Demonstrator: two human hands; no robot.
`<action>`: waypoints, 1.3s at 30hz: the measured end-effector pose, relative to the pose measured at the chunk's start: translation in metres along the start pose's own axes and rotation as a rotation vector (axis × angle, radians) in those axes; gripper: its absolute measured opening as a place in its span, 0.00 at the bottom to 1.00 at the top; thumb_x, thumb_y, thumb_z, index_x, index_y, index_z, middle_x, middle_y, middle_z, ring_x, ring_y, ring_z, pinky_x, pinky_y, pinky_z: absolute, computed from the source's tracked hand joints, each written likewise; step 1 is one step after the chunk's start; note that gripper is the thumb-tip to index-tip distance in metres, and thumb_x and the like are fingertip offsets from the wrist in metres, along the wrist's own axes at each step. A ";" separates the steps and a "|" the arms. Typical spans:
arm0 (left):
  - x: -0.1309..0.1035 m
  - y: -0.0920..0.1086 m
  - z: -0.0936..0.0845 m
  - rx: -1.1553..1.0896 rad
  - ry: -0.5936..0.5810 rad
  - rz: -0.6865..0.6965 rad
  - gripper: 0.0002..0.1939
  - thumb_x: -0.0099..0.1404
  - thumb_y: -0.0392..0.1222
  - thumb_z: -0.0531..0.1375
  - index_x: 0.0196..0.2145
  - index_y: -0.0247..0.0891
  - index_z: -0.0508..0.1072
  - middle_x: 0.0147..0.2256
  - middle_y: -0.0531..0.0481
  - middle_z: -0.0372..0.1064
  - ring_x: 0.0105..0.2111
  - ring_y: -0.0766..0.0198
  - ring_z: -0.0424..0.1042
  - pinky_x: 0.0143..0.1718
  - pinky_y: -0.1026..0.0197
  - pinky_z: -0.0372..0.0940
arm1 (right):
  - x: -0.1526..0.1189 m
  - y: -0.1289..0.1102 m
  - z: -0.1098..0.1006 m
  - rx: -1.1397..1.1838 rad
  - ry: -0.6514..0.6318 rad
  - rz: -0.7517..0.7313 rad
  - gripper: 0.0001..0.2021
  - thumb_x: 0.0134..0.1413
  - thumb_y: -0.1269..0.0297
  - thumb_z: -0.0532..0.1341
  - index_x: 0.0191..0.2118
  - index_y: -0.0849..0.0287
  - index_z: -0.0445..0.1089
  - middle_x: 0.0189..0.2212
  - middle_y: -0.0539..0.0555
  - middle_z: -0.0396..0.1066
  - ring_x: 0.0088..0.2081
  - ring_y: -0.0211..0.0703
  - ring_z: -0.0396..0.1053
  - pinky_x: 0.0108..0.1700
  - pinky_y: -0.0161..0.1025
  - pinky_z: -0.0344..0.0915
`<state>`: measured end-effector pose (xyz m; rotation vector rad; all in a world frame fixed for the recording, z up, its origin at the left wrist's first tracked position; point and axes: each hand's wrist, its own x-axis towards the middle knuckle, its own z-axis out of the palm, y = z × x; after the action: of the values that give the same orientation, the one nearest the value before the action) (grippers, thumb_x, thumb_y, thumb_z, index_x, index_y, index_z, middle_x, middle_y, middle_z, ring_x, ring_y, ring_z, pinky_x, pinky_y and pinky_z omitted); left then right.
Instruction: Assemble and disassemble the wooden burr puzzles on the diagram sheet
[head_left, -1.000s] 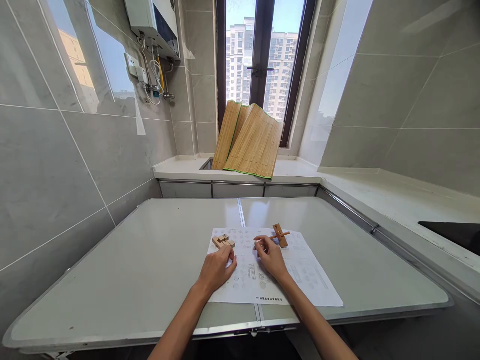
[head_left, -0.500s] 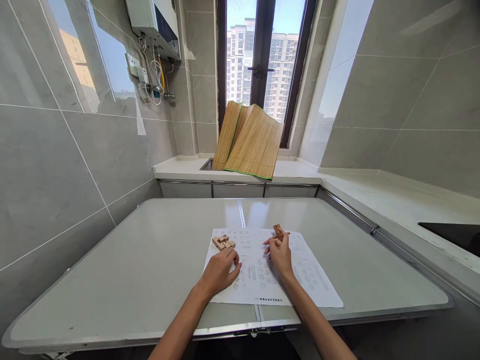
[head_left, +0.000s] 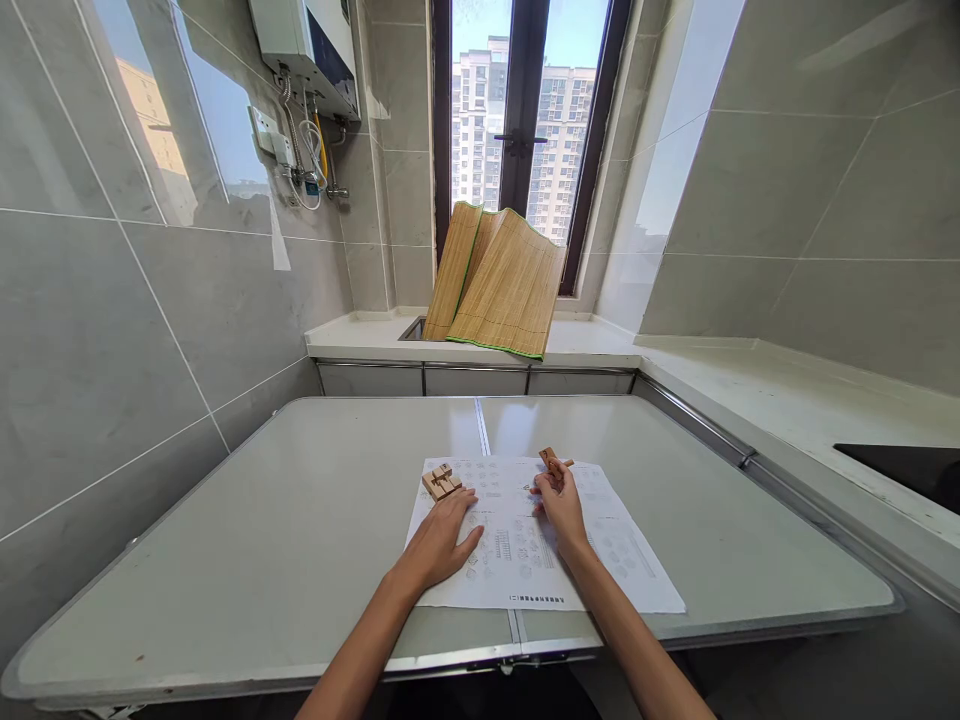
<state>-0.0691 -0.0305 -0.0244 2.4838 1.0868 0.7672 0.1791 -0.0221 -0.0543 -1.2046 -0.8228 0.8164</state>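
A printed sheet (head_left: 517, 560) with rows of small diagrams lies on the folding table. On its upper left sits a cluster of pale wooden puzzle blocks (head_left: 442, 482). My left hand (head_left: 448, 528) rests on the paper just below them, fingers stretched out and thumb apart, the fingertips close to the blocks' right edge; whether they touch cannot be made out. Over the sheet's upper right, my right hand (head_left: 559, 500) is closed around a brown wooden puzzle piece (head_left: 549, 457). Its ends stick out past the fingers, which hide the rest.
The white folding table (head_left: 300, 540) has a metal seam down its middle. Behind it, a folded bamboo mat (head_left: 510, 285) leans against the window on a white counter (head_left: 600, 340). A water heater (head_left: 307, 55) with pipes hangs on the left wall.
My left hand's fingers have straightened from a curl and moved to the blocks' right side, and the blocks sit more closely together. My right hand has shifted slightly left with its piece.
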 end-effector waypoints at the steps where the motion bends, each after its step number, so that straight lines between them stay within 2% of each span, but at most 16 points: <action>1: 0.000 -0.001 0.001 0.008 0.022 -0.015 0.22 0.71 0.47 0.57 0.60 0.42 0.66 0.63 0.40 0.64 0.66 0.46 0.61 0.65 0.38 0.59 | 0.000 -0.002 -0.001 0.020 -0.001 0.013 0.29 0.52 0.53 0.65 0.59 0.52 0.62 0.41 0.53 0.72 0.35 0.46 0.74 0.24 0.35 0.70; 5: 0.001 -0.002 0.001 0.042 0.088 -0.043 0.20 0.70 0.44 0.57 0.59 0.41 0.66 0.60 0.39 0.68 0.63 0.46 0.64 0.63 0.39 0.62 | -0.002 -0.010 -0.003 0.073 -0.022 0.059 0.22 0.51 0.52 0.67 0.50 0.54 0.71 0.40 0.56 0.73 0.35 0.46 0.72 0.25 0.37 0.68; 9: 0.002 0.004 -0.003 0.048 0.115 -0.029 0.16 0.71 0.42 0.56 0.55 0.41 0.67 0.54 0.40 0.71 0.57 0.48 0.70 0.57 0.43 0.67 | -0.007 -0.019 -0.002 0.107 -0.118 0.052 0.16 0.55 0.48 0.65 0.41 0.56 0.74 0.32 0.54 0.72 0.30 0.43 0.69 0.24 0.36 0.63; 14: 0.005 0.014 -0.010 0.057 0.201 -0.049 0.11 0.73 0.46 0.54 0.48 0.41 0.69 0.47 0.43 0.73 0.51 0.49 0.72 0.52 0.46 0.68 | -0.014 -0.032 0.005 0.149 -0.308 0.056 0.18 0.56 0.45 0.64 0.38 0.57 0.74 0.28 0.51 0.69 0.26 0.39 0.64 0.25 0.35 0.61; 17: 0.007 0.018 -0.011 -0.041 0.248 -0.109 0.12 0.73 0.50 0.55 0.48 0.42 0.69 0.47 0.45 0.73 0.50 0.51 0.73 0.52 0.47 0.68 | -0.020 -0.039 0.009 0.139 -0.434 0.078 0.19 0.54 0.44 0.66 0.37 0.58 0.75 0.26 0.51 0.68 0.24 0.38 0.63 0.25 0.36 0.60; 19: 0.008 0.020 -0.011 -0.152 0.258 -0.174 0.16 0.71 0.52 0.58 0.51 0.42 0.68 0.50 0.44 0.73 0.50 0.52 0.73 0.53 0.48 0.69 | -0.025 -0.043 0.011 0.127 -0.545 0.105 0.20 0.54 0.44 0.66 0.36 0.58 0.75 0.25 0.49 0.67 0.23 0.37 0.62 0.26 0.36 0.61; 21: 0.009 0.023 -0.013 -0.267 0.225 -0.225 0.25 0.67 0.54 0.62 0.56 0.42 0.66 0.55 0.41 0.71 0.53 0.50 0.73 0.55 0.46 0.68 | -0.029 -0.045 0.012 0.126 -0.678 0.144 0.20 0.54 0.43 0.66 0.37 0.58 0.74 0.24 0.48 0.66 0.22 0.37 0.61 0.27 0.36 0.60; 23: 0.009 0.025 -0.015 -0.379 0.138 -0.234 0.34 0.63 0.52 0.67 0.62 0.42 0.61 0.60 0.39 0.67 0.56 0.49 0.71 0.59 0.44 0.65 | -0.032 -0.047 0.012 0.142 -0.806 0.188 0.20 0.53 0.43 0.66 0.37 0.57 0.72 0.25 0.48 0.66 0.22 0.35 0.60 0.26 0.34 0.58; 26: 0.009 0.028 -0.020 -0.548 -0.035 -0.195 0.40 0.61 0.49 0.68 0.66 0.43 0.57 0.58 0.41 0.71 0.57 0.50 0.71 0.63 0.43 0.61 | -0.035 -0.050 0.010 0.169 -0.922 0.245 0.19 0.54 0.45 0.67 0.37 0.56 0.70 0.25 0.46 0.64 0.21 0.34 0.58 0.25 0.34 0.56; 28: 0.010 0.029 -0.021 -0.641 -0.112 -0.158 0.39 0.62 0.48 0.68 0.66 0.44 0.58 0.54 0.42 0.74 0.55 0.51 0.73 0.62 0.44 0.62 | -0.034 -0.050 0.008 0.181 -0.945 0.276 0.19 0.54 0.45 0.67 0.37 0.56 0.68 0.24 0.45 0.63 0.20 0.34 0.57 0.25 0.34 0.56; 30: 0.011 0.028 -0.022 -0.698 -0.119 -0.129 0.37 0.61 0.48 0.68 0.64 0.44 0.62 0.55 0.43 0.73 0.52 0.52 0.75 0.60 0.45 0.65 | -0.034 -0.049 0.006 0.203 -0.940 0.290 0.19 0.53 0.45 0.67 0.39 0.54 0.66 0.23 0.44 0.62 0.20 0.34 0.56 0.25 0.34 0.56; 35: 0.012 0.024 -0.020 -0.703 0.001 -0.142 0.39 0.55 0.47 0.72 0.61 0.45 0.64 0.61 0.42 0.67 0.53 0.52 0.74 0.60 0.45 0.65 | -0.032 -0.042 0.010 0.198 -0.923 0.206 0.23 0.55 0.45 0.67 0.49 0.52 0.64 0.24 0.43 0.65 0.20 0.34 0.58 0.26 0.33 0.56; 39: 0.012 0.024 -0.021 -0.630 0.069 -0.169 0.40 0.51 0.46 0.75 0.59 0.44 0.66 0.61 0.41 0.67 0.58 0.49 0.70 0.62 0.45 0.64 | -0.033 -0.038 0.013 0.097 -0.919 0.115 0.24 0.57 0.42 0.65 0.49 0.55 0.64 0.22 0.42 0.66 0.19 0.33 0.58 0.26 0.33 0.56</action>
<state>-0.0610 -0.0363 0.0087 1.8280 0.8847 0.9688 0.1554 -0.0515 -0.0186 -0.7589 -1.4308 1.5257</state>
